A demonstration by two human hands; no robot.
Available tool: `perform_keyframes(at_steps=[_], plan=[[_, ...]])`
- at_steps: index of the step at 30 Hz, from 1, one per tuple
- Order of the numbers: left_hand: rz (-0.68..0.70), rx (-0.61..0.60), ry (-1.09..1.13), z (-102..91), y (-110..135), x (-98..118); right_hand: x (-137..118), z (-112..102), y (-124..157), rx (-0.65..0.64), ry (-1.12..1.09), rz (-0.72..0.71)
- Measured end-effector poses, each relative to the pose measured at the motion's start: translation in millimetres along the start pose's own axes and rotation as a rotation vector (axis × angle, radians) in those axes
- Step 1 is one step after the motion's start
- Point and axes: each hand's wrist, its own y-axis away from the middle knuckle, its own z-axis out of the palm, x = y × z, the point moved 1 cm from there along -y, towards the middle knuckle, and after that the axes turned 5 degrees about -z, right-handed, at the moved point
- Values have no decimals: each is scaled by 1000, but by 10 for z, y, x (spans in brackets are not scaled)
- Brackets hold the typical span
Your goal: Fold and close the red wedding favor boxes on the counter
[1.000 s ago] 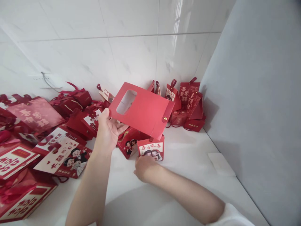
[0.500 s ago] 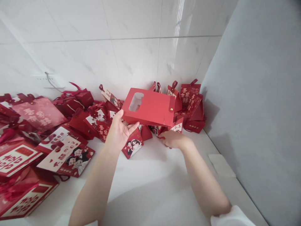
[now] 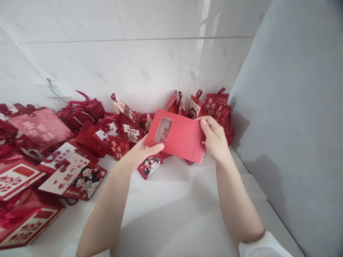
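A: So, what has just changed? Read the clock from the red box [image 3: 178, 134].

B: The left hand [image 3: 142, 151] keeps its grip at about half past eight, thumb over the near edge, the other fingers hidden beneath. The right hand [image 3: 214, 137] is the change — half a second ago it was low, at the things under the red box; now it is up at three o'clock, thumb and fingers drawn narrow on the flap [image 3: 198, 153] end, beside the gold stud [image 3: 203, 142].

A: Meaning what for the work?

B: I'd judge it has shifted to that end, with the red box held up between both hands. Something reddish shows in the window [image 3: 163, 130]; inside or beyond, I can't tell.

A: And around it?

B: At eight, the happiness box [image 3: 32, 223]; at nine, the pink bag [image 3: 41, 130]; between them, the couple card [image 3: 72, 175]. At half past seven, just below the left hand, sits the couple box [image 3: 150, 166].

A: Anything in the way?

B: That couple box, close under the wrist. The wall [image 3: 150, 64] shuts off twelve, the small boxes [image 3: 218, 109] crowd two, and the grey panel [image 3: 297, 107] hems in three — while a white pad [image 3: 254, 185] lies at four.
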Motion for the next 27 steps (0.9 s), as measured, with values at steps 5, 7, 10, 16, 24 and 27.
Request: perform_keyframes(at_steps=[5, 7, 10, 16, 24, 27], plan=[[6, -4, 36, -24, 27, 54, -98, -130, 41, -245, -94, 71], [30, -16, 25, 10, 24, 74, -132, -134, 53, -272, -114, 66], [67, 27, 69, 53, 9, 74, -148, -112, 46, -169, -97, 5], [89, 114, 266, 66, -54, 58, -67, -71, 7, 132, -228, 76], [52, 164, 228, -2, -38, 56, 3, -117, -34, 305, -239, 71], [67, 233, 263, -2, -37, 74, 53, -150, -72, 395, -369, 109]])
